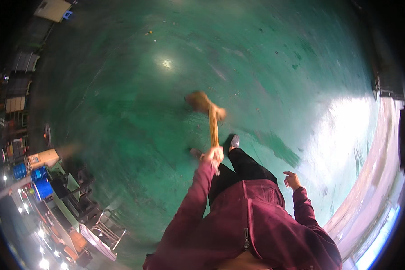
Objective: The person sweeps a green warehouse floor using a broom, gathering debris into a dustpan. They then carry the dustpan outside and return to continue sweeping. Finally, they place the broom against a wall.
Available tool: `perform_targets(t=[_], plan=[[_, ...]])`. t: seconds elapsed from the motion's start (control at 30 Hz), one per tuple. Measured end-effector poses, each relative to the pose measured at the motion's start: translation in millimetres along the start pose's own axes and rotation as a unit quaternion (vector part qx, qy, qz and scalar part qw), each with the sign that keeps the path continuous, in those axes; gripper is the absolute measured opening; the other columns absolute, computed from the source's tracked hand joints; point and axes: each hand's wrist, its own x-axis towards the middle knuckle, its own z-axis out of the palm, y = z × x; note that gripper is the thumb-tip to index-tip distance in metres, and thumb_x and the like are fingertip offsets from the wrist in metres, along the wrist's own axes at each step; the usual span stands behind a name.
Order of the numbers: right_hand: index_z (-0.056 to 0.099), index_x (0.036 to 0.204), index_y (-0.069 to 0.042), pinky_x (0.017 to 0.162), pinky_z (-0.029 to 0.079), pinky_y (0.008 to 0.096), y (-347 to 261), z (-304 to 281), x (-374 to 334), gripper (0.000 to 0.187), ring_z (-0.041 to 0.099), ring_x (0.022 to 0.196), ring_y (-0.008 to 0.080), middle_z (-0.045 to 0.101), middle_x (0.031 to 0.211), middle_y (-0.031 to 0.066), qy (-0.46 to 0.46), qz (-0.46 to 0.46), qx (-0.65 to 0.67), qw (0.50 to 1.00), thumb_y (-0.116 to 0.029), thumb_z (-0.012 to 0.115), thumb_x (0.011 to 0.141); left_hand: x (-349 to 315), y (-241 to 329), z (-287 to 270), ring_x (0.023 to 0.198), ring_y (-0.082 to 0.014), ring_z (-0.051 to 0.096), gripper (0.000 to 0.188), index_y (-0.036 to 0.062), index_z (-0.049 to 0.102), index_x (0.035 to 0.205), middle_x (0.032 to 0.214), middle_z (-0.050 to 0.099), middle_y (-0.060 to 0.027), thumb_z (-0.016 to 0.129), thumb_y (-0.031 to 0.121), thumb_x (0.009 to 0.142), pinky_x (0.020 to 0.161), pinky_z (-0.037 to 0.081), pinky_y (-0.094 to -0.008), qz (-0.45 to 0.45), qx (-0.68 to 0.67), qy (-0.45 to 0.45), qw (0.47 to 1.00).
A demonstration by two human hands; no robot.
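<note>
My left hand (214, 155) is closed around the upper part of a straw broom (213, 126), out in front of my body. The broom's yellowish handle runs away from me to a brown, blurred head low over or on the green floor; whether it touches cannot be told. My right hand (293, 180) hangs at my right side, apart from the broom. Its fingers are loosely bent and apart, with nothing seen in them. Below are my black trousers and grey shoes (235, 141), the left shoe partly hidden behind my left hand.
The glossy green floor (135, 81) has small specks of litter (149, 32) and dark stains. To the left stand a blue bin (43, 188), a cardboard box (44, 158) and a metal-framed chair (107, 229) by cluttered tables. Bright light falls across the floor at right.
</note>
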Motion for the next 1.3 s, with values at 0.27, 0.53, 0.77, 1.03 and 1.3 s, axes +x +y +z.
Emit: perform_targets(t=[0.27,0.53,0.77,1.03,1.3], plan=[[0.053,0.112,-0.006,0.043,0.047,0.0269,51.5,-20.0,-23.0,0.036,0.054,0.05,0.0143,0.056,0.064,0.0086,0.058,-0.015,0.121,0.991,-0.006,0.04,0.078,88.1,88.1,73.3,0.036,-0.0041,0.033,0.016,0.0074,0.039,0.068,0.048,0.034,0.0045,0.046,0.006,0.082,0.033,0.029,-0.0172,-0.011,0.0,0.044,0.999],[0.051,0.113,-0.007,0.041,0.045,0.0288,124.6,38.7,-33.1,0.04,0.051,0.047,0.0158,0.055,0.062,0.0089,0.082,0.101,0.298,0.946,-0.004,0.041,0.075,-62.1,-10.3,146.7,0.034,-0.0064,0.034,0.037,0.0152,0.035,0.102,0.053,0.038,0.0,0.054,0.002,0.073,0.029,0.029,-0.0218,-0.077,0.457,0.253,0.849],[0.053,0.111,-0.007,0.039,0.043,0.0283,96.8,90.8,-41.3,0.04,0.052,0.043,0.0173,0.056,0.06,0.0106,0.107,0.068,0.319,0.939,-0.004,0.04,0.074,7.3,-7.1,181.4,0.036,-0.0054,0.033,0.034,0.0132,0.041,0.1,0.057,0.039,0.0016,0.058,0.002,0.073,0.03,0.024,-0.0186,-0.35,0.532,0.075,0.768],[0.052,0.114,-0.008,0.048,0.044,0.0252,5.9,136.1,-113.6,0.04,0.052,0.054,0.0117,0.055,0.066,0.005,0.24,0.031,0.456,0.856,-0.008,0.041,0.076,151.8,-124.8,139.7,0.032,-0.0039,0.026,0.023,0.0096,0.032,0.068,0.046,0.03,0.004,0.051,0.004,0.081,0.029,0.021,-0.0176,-0.683,0.25,0.206,0.655],[0.05,0.115,-0.011,0.05,0.049,0.0322,22.2,315.0,-132.5,0.041,0.055,0.056,0.0192,0.057,0.069,0.01,0.159,0.278,0.558,0.766,-0.005,0.041,0.076,97.8,133.2,121.1,0.031,-0.0037,0.031,0.014,0.0082,0.039,0.079,0.046,0.035,0.0041,0.052,0.002,0.08,0.026,0.024,-0.0184,-0.413,0.437,0.098,0.793]])
